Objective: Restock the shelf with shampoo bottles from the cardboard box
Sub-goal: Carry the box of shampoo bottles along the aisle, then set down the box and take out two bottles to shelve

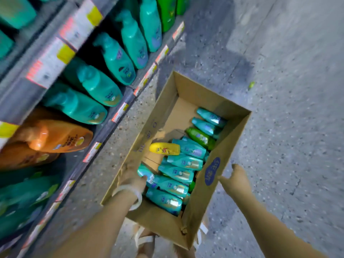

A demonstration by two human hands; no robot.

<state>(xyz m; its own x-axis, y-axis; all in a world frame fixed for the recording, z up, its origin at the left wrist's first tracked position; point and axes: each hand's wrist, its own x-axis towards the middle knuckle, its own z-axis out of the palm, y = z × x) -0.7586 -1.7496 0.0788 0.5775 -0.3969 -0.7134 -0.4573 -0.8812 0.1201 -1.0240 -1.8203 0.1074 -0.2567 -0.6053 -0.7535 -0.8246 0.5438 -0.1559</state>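
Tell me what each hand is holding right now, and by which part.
The left hand grips the cardboard box by its left wall's top edge. The right hand holds nothing, open beside the right wall.

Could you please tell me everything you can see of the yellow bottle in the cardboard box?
The yellow bottle is a small, glossy, plastic-looking bottle, the only yellow one among teal and green ones. It lies on its side on the bottom of the cardboard box, near the wall facing the shelf. It carries a red and dark label too blurred to read. One end lies against a teal bottle. Neither hand touches it.
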